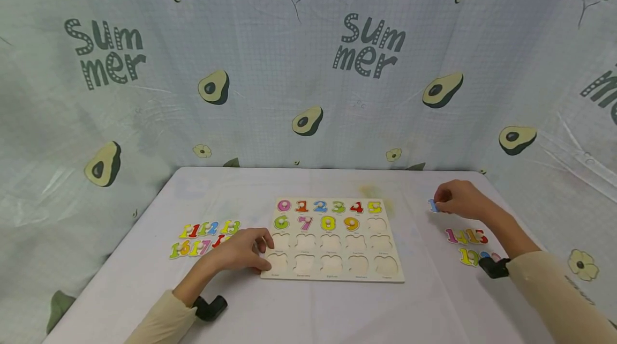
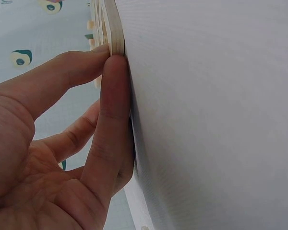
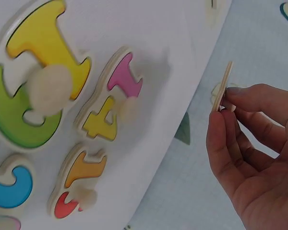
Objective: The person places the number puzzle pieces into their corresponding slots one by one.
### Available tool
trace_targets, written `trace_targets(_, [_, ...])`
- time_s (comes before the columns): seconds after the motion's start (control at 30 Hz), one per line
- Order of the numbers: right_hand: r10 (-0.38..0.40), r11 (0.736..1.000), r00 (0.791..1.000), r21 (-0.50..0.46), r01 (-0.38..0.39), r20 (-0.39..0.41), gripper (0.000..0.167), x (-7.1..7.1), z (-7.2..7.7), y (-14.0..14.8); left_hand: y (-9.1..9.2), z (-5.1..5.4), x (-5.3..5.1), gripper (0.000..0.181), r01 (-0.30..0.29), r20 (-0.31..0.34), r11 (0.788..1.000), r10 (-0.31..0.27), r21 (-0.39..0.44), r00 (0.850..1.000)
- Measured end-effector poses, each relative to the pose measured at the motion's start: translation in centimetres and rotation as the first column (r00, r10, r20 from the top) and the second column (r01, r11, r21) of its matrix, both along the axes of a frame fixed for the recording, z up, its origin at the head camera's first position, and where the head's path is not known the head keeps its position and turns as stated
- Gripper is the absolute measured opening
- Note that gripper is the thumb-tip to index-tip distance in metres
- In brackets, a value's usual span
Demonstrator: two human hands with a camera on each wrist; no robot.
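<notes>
A pale wooden number board (image 1: 332, 278) lies mid-table, coloured pieces 0 to 9 in its top two rows, the other recesses bare. At its left edge, the left hand (image 1: 238, 250) has thumb and fingers against the board; the left wrist view shows the hand (image 2: 72, 143) pinching the board's edge (image 2: 116, 33). Above the table's right side, the right hand (image 1: 460, 199) pinches a thin piece (image 1: 433, 206), blue where visible. The right wrist view shows this piece (image 3: 223, 86) edge-on between thumb and fingers, so its full number is hidden.
Left of the board lie several number pieces (image 1: 197, 247), partly behind the left hand. More pieces (image 1: 466, 236) lie on the right near the right forearm, including 14 (image 3: 100, 120) and 15 (image 3: 77, 184). A printed curtain (image 1: 260, 135) hangs behind the table.
</notes>
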State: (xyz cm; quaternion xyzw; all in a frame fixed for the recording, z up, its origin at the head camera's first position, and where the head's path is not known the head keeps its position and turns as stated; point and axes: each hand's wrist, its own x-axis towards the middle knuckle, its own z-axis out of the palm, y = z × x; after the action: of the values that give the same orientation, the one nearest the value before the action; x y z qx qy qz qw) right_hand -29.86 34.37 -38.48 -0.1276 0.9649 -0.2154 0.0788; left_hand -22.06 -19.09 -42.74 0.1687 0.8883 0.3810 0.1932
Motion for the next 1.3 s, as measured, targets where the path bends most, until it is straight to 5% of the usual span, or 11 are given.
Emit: trace_targets(1.3, [0.125,0.992,0.992,0.005,-0.125,0.006,0.004,-0.8,-1.7,-7.5,0.0,-0.1,0.0,0.032,-0.003,-0.002,1.000,0.003,0.000,1.000])
